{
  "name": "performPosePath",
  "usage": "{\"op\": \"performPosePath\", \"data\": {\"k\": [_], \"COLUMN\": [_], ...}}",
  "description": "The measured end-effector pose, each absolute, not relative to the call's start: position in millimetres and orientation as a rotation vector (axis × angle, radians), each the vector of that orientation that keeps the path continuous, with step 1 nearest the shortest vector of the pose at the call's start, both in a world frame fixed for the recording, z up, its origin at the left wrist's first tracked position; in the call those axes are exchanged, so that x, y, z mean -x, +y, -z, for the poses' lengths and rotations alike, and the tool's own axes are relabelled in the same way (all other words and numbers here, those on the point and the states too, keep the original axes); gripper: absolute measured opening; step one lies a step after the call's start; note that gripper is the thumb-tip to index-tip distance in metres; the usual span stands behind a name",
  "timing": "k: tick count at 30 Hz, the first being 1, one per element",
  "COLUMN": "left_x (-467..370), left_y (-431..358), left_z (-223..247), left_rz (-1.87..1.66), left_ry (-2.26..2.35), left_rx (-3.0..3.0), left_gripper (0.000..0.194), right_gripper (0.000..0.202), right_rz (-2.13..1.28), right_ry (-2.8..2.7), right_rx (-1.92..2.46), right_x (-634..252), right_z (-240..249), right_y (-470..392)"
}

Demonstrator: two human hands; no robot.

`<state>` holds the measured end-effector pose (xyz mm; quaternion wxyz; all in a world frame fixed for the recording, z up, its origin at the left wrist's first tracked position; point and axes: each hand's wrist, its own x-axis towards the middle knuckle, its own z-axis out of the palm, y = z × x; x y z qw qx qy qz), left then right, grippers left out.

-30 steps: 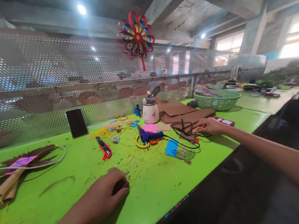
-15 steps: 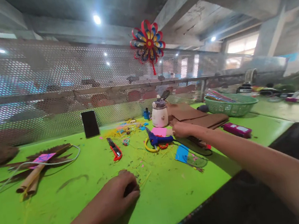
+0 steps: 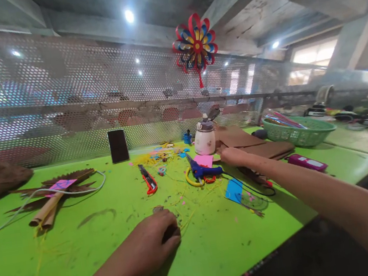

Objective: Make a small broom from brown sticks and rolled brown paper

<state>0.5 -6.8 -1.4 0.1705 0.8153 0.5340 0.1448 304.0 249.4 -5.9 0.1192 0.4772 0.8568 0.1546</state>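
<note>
My left hand rests on the green table, its fingers curled in and the thumb beside them. The inside of that hand is dark, so anything in it is hidden. Stretched across the table, my right hand is closed at the edge of some brown cardboard sheets; its fingertips are mostly hidden. Just left of it are a pink paper square and a blue glue gun. A red utility knife lies beyond my left hand. A blue paper piece is below the glue gun's cord.
Behind stand a white bottle and a phone. A green basket and a purple box are at right. A brown paper craft with a pale cord lies left. Yellow scraps litter the back.
The view has turned slightly left, so everything appears further right. Both hands keep nearly the same places on the table.
</note>
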Motion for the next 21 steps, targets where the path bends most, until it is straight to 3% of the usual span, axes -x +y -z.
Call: {"op": "performPosePath", "data": {"k": [9, 21], "left_x": [1, 4], "left_y": [-7, -8], "left_z": [0, -4], "left_rz": [-0.413, -0.321], "left_ry": [1.483, 1.472], "left_rx": [-2.334, -2.351], "left_gripper": [0.011, 0.011], "right_gripper": [0.029, 0.027], "right_rz": [-0.498, -0.161], "right_ry": [2.533, 2.669], "right_rx": [-1.493, -1.598], "right_x": [-300, -307], "right_z": [8, -8], "right_y": [240, 244]}}
